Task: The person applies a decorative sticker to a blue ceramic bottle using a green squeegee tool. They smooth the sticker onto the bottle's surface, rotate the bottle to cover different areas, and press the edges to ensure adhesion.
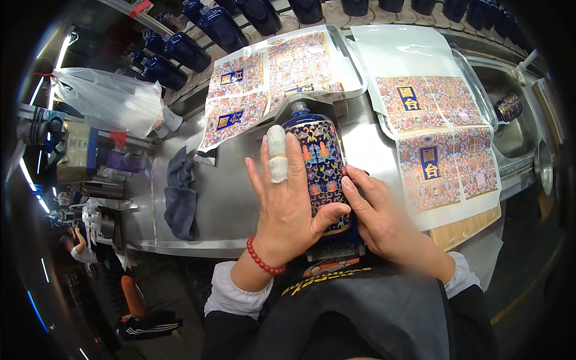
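A dark blue glass bottle (324, 162) with a colourful floral decal on its front lies in front of me, its neck pointing away. My left hand (285, 207) rests flat along the bottle's left side, fingers stretched and thumb reaching across its lower part. White gauze wraps one of that hand's fingers, and red beads circle the wrist. On the bottle's right edge, my right hand (381, 219) grips with thumb and bent fingers; some fingertips are hidden. Printed decal sheets (297, 66) lie just beyond the bottle, and more decal sheets (420, 180) lie to its right.
Several dark blue bottles (222, 29) stand along the back. A grey cloth (181, 195) lies on the metal worktop (228, 186) at left, near a clear plastic bag (108, 99). At right, a sink (528, 135) holds a patterned bottle (509, 108). A person (81, 249) is far left.
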Tool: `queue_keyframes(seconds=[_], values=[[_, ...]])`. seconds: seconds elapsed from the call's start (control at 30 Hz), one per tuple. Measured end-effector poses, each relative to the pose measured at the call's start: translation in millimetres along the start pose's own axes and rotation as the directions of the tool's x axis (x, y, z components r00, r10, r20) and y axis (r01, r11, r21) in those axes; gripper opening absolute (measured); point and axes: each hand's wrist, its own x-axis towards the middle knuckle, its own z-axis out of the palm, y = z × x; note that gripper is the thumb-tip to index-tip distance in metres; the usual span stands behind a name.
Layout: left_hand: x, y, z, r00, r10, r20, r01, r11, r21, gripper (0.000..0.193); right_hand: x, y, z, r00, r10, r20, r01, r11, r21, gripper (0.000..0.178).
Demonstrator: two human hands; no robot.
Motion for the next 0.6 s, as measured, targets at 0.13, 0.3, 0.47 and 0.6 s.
queue_keyframes(seconds=[0.13, 0.3, 0.47, 0.6], values=[[5, 5, -4, 1.0, 0.009, 0.01, -0.01, 1.0, 0.027, 0.127, 0, -2, 0, 1.0, 0.012, 0.005, -0.012, 1.0, -0.008, 0.067], [7, 10, -2, 0.997, 0.063, 0.044, -0.065, 0.996, 0.053, 0.126, 0, -3, 1, 1.0, 0.015, 0.009, -0.015, 1.0, -0.02, 0.068], [-11, 13, -3, 1.0, 0.006, -0.017, -0.008, 0.995, -0.095, 0.126, -1, -1, 0, 1.0, 0.007, 0.018, -0.006, 0.999, -0.034, 0.069], [-17, 17, 0, 1.0, -0.007, -0.02, 0.006, 1.0, -0.029, 0.127, -1, -1, 3, 1.0, 0.008, 0.012, -0.008, 0.999, -0.041, 0.069]])
